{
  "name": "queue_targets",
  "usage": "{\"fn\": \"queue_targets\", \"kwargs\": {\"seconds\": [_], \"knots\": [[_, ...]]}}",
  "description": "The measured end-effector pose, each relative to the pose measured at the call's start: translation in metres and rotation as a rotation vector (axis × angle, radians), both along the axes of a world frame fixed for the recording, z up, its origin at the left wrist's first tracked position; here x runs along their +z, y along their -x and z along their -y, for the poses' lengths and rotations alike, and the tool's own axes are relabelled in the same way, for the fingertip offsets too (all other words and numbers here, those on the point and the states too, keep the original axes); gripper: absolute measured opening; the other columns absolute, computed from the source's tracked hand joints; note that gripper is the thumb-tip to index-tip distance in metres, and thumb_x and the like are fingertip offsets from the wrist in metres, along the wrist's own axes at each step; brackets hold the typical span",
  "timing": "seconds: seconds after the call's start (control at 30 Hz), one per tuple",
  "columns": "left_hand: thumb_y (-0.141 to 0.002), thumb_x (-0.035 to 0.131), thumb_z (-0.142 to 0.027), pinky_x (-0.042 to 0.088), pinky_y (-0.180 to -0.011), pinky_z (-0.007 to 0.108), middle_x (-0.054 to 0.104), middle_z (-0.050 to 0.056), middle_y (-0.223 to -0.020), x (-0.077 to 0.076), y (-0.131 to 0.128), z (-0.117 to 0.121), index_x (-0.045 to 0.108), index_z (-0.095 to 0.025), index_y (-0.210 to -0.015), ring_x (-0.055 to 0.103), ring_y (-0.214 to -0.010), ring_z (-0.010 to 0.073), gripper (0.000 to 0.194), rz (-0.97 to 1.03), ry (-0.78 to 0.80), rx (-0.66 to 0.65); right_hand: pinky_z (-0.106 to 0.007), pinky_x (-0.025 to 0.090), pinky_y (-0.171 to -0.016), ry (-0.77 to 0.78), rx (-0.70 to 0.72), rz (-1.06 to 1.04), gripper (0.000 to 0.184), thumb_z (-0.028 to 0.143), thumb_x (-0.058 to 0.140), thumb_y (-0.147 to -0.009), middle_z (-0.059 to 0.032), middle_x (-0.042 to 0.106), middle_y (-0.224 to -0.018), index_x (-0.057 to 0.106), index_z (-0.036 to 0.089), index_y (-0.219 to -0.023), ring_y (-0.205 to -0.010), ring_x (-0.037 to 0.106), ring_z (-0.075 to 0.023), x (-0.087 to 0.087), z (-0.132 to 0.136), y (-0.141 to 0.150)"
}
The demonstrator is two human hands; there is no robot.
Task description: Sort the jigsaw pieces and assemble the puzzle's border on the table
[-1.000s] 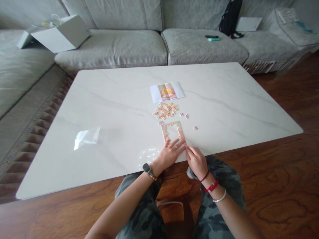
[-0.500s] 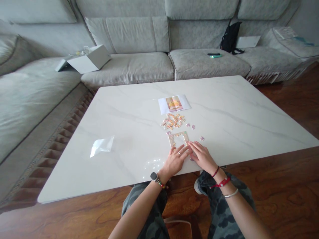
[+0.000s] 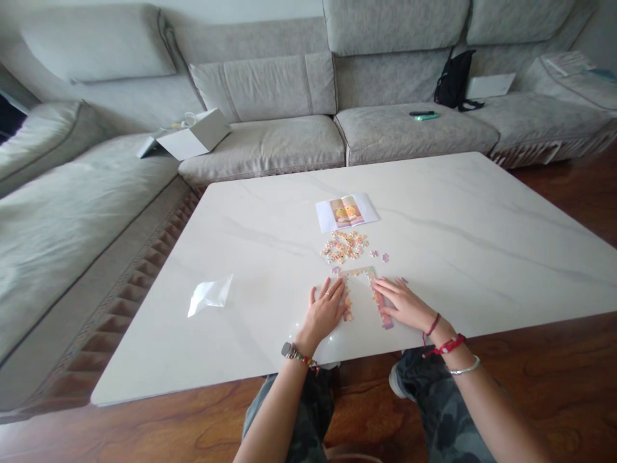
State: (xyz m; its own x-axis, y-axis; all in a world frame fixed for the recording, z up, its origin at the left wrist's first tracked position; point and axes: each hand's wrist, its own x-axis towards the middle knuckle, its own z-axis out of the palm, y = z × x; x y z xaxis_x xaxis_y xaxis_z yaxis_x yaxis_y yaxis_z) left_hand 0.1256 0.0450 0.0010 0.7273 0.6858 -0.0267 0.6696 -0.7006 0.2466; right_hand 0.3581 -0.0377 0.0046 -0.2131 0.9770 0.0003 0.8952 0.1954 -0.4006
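A partly joined jigsaw puzzle border (image 3: 357,272) lies on the white table, with a top edge and two sides running toward me. My left hand (image 3: 324,313) rests flat on its left side, fingers stretched out. On the right side strip, pinkish in colour, my right hand (image 3: 405,302) lies with fingers spread. Just beyond the border is a heap of loose puzzle pieces (image 3: 344,247). Two pinkish pieces (image 3: 379,256) lie to the right of the heap. Part of another piece shows beside my right hand.
A folded picture sheet (image 3: 348,211) showing yellow figures lies behind the heap. A clear plastic bag (image 3: 210,295) is on the left of the table (image 3: 270,244). Behind stands a grey sofa (image 3: 284,141) with a white box (image 3: 200,135) and a black backpack (image 3: 454,80).
My hands have moved apart, left hand to the left side of the border and right hand to the right side. The bottom opening of the border now shows. The view has shifted slightly.
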Motion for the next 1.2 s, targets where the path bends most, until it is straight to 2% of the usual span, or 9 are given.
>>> {"fn": "queue_targets", "kwargs": {"seconds": [0.17, 0.23, 0.37, 0.57, 0.7, 0.83, 0.93, 1.07, 1.2], "knots": [[-0.082, 0.042, -0.035, 0.023, -0.1, 0.052, 0.021, 0.007, -0.143, 0.01, -0.002, -0.012, 0.016, -0.023, -0.136, 0.012, -0.132, 0.0255, 0.061, -0.014, 0.011, -0.02, -0.052, 0.013, -0.103, 0.062, 0.029, 0.018, 0.075, 0.031, 0.059, -0.07, -0.0097, 0.024, -0.141, 0.023, 0.021, -0.135, -0.13, 0.019, -0.025, 0.01, -0.024, -0.007], [-0.082, 0.043, -0.036, 0.022, -0.1, 0.053, 0.02, 0.007, -0.143, 0.012, -0.004, -0.017, 0.012, -0.022, -0.137, 0.01, -0.132, 0.0256, 0.065, -0.033, 0.005, -0.02, -0.055, 0.008, -0.102, 0.098, 0.065, 0.041, 0.077, 0.034, 0.061, -0.067, -0.0101, 0.025, -0.141, 0.026, 0.021, -0.134, -0.13, 0.018, -0.0272, 0.012, -0.034, -0.009], [-0.083, 0.04, -0.041, 0.017, -0.1, 0.057, 0.024, 0.005, -0.141, 0.008, -0.006, -0.023, 0.015, -0.025, -0.136, 0.009, -0.132, 0.0258, 0.061, -0.07, -0.008, -0.015, -0.055, 0.003, -0.102, 0.131, 0.104, 0.036, 0.07, 0.033, 0.059, -0.068, -0.0111, 0.029, -0.139, 0.033, 0.019, -0.131, -0.128, 0.023, -0.0264, 0.011, -0.043, -0.01], [-0.083, 0.039, -0.043, 0.015, -0.1, 0.058, 0.028, 0.006, -0.14, 0.003, -0.006, -0.022, 0.018, -0.026, -0.136, 0.012, -0.132, 0.026, 0.059, -0.047, 0.012, -0.007, -0.052, 0.004, -0.104, 0.118, 0.083, -0.022, 0.067, 0.029, 0.057, -0.069, -0.0117, 0.031, -0.138, 0.033, 0.018, -0.131, -0.127, 0.026, -0.0233, 0.006, -0.04, -0.01], [-0.082, 0.043, -0.04, 0.011, -0.099, 0.06, 0.029, 0.005, -0.14, 0.004, -0.006, -0.022, 0.019, -0.028, -0.135, 0.01, -0.132, 0.0262, 0.059, 0.012, 0.089, 0.013, -0.051, 0.007, -0.104, 0.109, 0.081, -0.055, 0.068, 0.027, 0.059, -0.068, -0.0118, 0.032, -0.137, 0.035, 0.019, -0.13, -0.126, 0.028, -0.0237, 0.005, -0.04, -0.01], [-0.079, 0.048, -0.042, 0.014, -0.097, 0.062, 0.033, 0.005, -0.138, 0.008, -0.003, -0.027, 0.026, -0.031, -0.131, 0.013, -0.131, 0.0277, 0.058, 0.103, 0.203, 0.038, -0.048, 0.013, -0.105, 0.102, 0.06, -0.08, 0.068, 0.026, 0.061, -0.066, -0.011, 0.033, -0.137, 0.037, 0.019, -0.129, -0.125, 0.032, -0.0246, 0.006, -0.041, -0.01], [-0.08, 0.048, -0.038, 0.022, -0.097, 0.056, 0.042, 0.005, -0.131, 0.011, -0.001, -0.036, 0.038, -0.032, -0.124, 0.026, -0.127, 0.0258, 0.046, 0.218, 0.202, 0.122, -0.047, 0.017, -0.105, 0.081, 0.055, -0.09, 0.066, 0.026, 0.063, -0.065, -0.0109, 0.036, -0.136, 0.04, 0.019, -0.127, -0.124, 0.033, -0.0245, 0.01, -0.043, -0.009], [-0.082, 0.046, -0.024, 0.038, -0.09, 0.036, 0.058, 0.006, -0.107, 0.012, -0.007, -0.054, 0.055, -0.023, -0.107, 0.051, -0.103, 0.0188, 0.027, 0.353, 0.078, 0.323, -0.045, 0.022, -0.104, -0.014, 0.018, -0.132, 0.059, 0.029, 0.061, -0.069, -0.0096, 0.04, -0.133, 0.043, 0.019, -0.125, -0.123, 0.034, -0.0233, 0.017, -0.041, -0.013], [-0.08, 0.049, -0.026, 0.042, -0.078, 0.029, 0.059, 0.006, -0.091, 0.009, -0.025, -0.066, 0.061, -0.018, -0.092, 0.055, -0.086, 0.0173, 0.018, 0.269, 0.065, 0.374, -0.044, 0.029, -0.102, -0.189, -0.176, -0.214, 0.043, 0.031, 0.052, -0.077, -0.0089, 0.049, -0.126, 0.049, 0.02, -0.119, -0.116, 0.044, -0.0216, 0.015, -0.03, -0.029]]}}
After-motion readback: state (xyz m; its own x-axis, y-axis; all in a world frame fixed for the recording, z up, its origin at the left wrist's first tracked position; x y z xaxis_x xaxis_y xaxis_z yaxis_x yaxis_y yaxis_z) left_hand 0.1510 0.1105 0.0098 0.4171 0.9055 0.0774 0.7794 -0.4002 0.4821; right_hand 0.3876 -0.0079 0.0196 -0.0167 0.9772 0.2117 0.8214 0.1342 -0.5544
